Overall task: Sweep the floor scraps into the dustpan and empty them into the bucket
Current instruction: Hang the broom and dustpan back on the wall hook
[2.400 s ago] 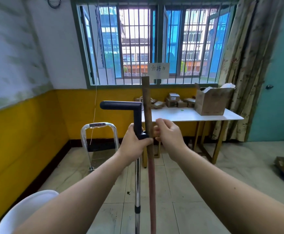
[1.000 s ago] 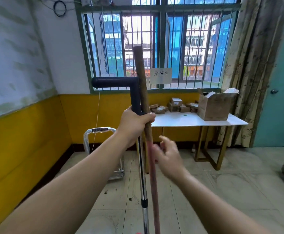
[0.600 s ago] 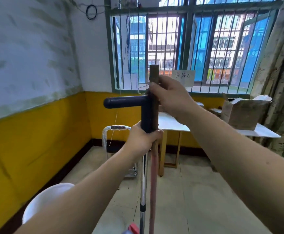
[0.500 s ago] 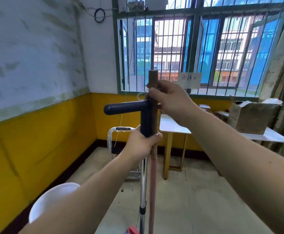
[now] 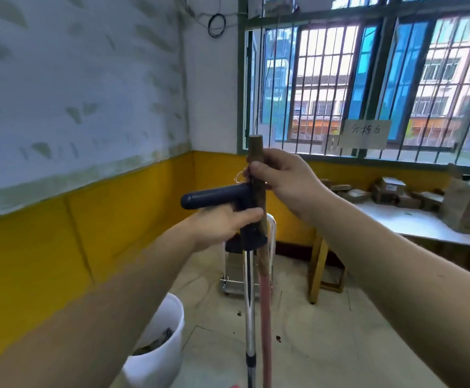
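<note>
– wooden broom stick (image 5: 256, 145), who has it?
– right grip (image 5: 287, 180) curls round its top; left grip (image 5: 222, 223) wraps the black dustpan handle (image 5: 214, 196) touching it.
– bucket (image 5: 158, 363)?
– white, on the floor (image 5: 326, 345) lower left, scraps (image 5: 164, 336) inside.

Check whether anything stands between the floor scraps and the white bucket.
For the scrap right of the broom stick, yes: that stick and the dustpan handle stand between it and the bucket. Nothing else visible does.

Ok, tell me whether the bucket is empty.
Not empty: dark scraps lie inside the bucket; how full, cannot tell.
</note>
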